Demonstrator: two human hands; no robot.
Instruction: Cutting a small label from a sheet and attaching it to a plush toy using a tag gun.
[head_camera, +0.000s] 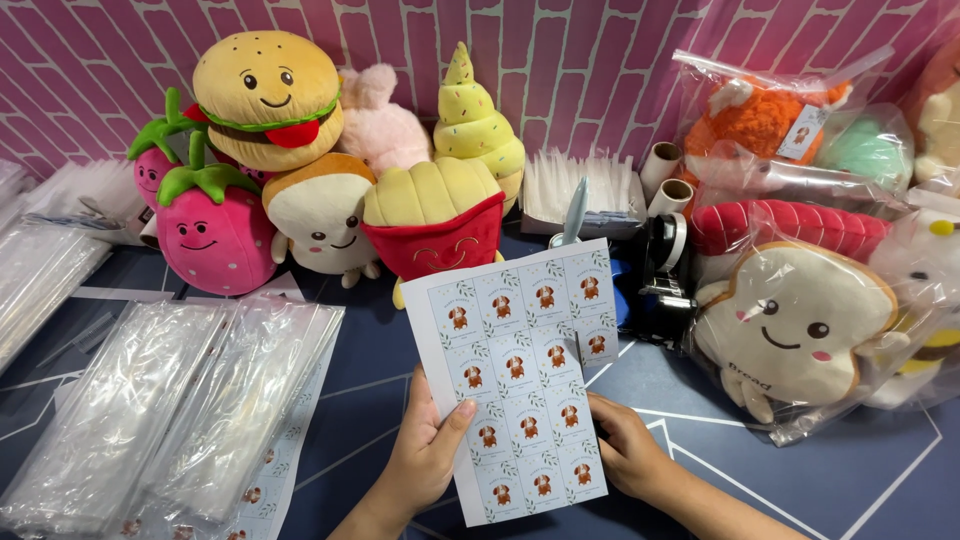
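Both hands grasp a white paper sheet of small square dog stickers (518, 375): left hand (425, 455) pinching its left edge, right hand (625, 450) its lower right edge. Just beyond the sheet sits a red-and-yellow plush fries toy (435, 220).

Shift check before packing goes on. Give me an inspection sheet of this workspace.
Surface: dark blue table with white lines, crowded at the back and sides.
Job's things: sticker sheet held up over the table; some stickers at its right edge look peeled off.
Clutter: clear bags stacked at left; plush toys unbagged at the back; bagged toys at right; tape dispenser; paper rolls.
Grippers: left hand grips the sheet's left edge, thumb on its face; right hand holds the lower right edge.
Cables: nothing seen.
Surroundings: pink brick-pattern wall behind.
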